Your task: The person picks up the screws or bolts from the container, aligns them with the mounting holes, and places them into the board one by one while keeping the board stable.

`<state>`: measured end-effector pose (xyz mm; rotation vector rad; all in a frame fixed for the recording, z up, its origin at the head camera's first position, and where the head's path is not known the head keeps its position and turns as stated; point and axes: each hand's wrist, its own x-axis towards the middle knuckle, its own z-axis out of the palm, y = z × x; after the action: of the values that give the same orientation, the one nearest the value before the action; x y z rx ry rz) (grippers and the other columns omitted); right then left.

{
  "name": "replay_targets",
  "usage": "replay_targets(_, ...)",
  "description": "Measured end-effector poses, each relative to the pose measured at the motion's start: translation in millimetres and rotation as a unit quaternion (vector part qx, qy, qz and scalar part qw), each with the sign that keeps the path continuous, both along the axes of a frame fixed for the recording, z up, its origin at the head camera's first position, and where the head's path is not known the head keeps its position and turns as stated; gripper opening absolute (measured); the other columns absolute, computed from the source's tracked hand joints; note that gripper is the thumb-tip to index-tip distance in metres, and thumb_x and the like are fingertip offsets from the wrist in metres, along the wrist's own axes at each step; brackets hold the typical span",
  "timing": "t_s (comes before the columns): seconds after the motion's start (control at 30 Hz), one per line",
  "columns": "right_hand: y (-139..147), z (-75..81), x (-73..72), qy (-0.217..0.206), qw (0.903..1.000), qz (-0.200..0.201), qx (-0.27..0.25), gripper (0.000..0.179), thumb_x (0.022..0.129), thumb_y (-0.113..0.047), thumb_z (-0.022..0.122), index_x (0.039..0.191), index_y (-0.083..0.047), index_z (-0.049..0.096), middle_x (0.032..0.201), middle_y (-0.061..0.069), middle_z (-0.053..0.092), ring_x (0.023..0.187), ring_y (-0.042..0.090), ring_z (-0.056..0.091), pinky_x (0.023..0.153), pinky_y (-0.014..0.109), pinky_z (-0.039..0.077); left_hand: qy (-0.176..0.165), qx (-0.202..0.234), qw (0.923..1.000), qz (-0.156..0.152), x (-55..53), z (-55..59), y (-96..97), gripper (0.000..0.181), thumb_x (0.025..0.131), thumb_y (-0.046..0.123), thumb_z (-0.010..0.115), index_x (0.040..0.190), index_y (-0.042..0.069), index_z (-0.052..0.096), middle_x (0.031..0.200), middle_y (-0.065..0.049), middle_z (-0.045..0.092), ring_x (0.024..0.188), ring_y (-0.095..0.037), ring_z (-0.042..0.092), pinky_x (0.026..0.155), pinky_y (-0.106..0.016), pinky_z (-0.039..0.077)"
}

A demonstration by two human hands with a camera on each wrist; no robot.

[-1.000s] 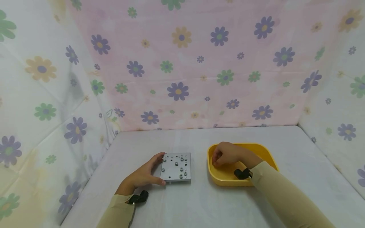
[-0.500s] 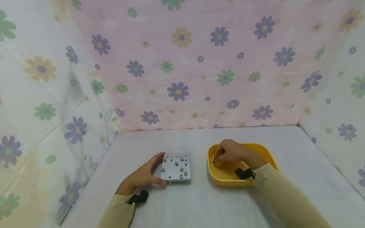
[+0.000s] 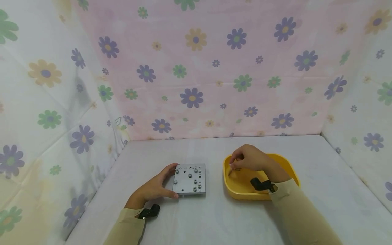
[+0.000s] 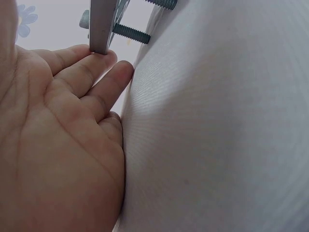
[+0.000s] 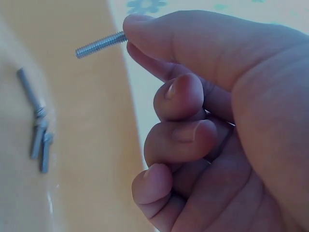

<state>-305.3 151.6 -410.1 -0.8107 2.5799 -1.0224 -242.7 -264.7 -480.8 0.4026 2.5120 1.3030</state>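
My left hand [image 3: 150, 190] holds a square grey metal plate [image 3: 185, 182] by its left side, thumb at the near edge and fingers at the far edge. Several socket-head bolts [image 3: 190, 176] stand in its holes, while other holes are bare. From the left wrist, the plate's edge [image 4: 101, 29] meets the fingertips, and a threaded bolt shank [image 4: 133, 34] sticks out underneath. Over the yellow tray, my right hand [image 3: 252, 160] pinches a bolt [image 5: 100, 45] between thumb and index finger. Its threaded end points outward; the head is hidden in the fingers.
The yellow tray [image 3: 242, 196] stands right of the plate on a white-covered table [image 3: 199, 221]. Several loose bolts [image 5: 30, 91] lie inside it. Flower-printed cloth [image 3: 211, 112] hangs behind and along both sides.
My right hand has risen from the tray's floor with a bolt in its fingertips. The left hand and the plate stay in place.
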Motion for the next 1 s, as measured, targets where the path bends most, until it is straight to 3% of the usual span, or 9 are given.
replay_targets(0.4,1.5,11.7,4.1,0.031,0.9981,-0.029,-0.044,0.012,0.093,-0.029,0.078,0.102,-0.022,0.08,0.071,0.0,0.057,0.063,0.016,0.049,0.057,0.025,0.04,0.002,0.004,1.0,-0.002,0.5,3.1,1.0,0.127,0.064,0.033,0.099,0.165,0.025,0.022,0.169,-0.002,0.032,0.16,-0.029,0.021,0.127,-0.063,0.003)
replay_targets(0.6,-3.1,16.4,7.7,0.03,0.9969,-0.03,-0.067,0.014,0.094,-0.029,0.078,0.104,-0.02,0.08,0.071,0.003,0.059,0.061,0.016,0.049,0.056,0.025,0.041,-0.008,0.0,1.0,0.0,2.7,2.5,-0.3,0.128,0.064,0.035,0.099,0.165,0.026,0.022,0.169,-0.001,0.032,0.16,-0.029,0.02,0.127,-0.062,0.002)
replay_targets(1.0,-28.8,30.7,22.5,0.015,0.9938,-0.025,-0.108,0.01,0.094,-0.028,0.078,0.101,-0.022,0.08,0.069,0.005,0.057,0.059,0.018,0.046,0.054,0.025,0.04,0.004,0.0,1.0,-0.008,0.7,1.5,-1.6,0.126,0.065,0.035,0.099,0.165,0.025,0.022,0.168,-0.003,0.033,0.159,-0.03,0.022,0.126,-0.064,0.003)
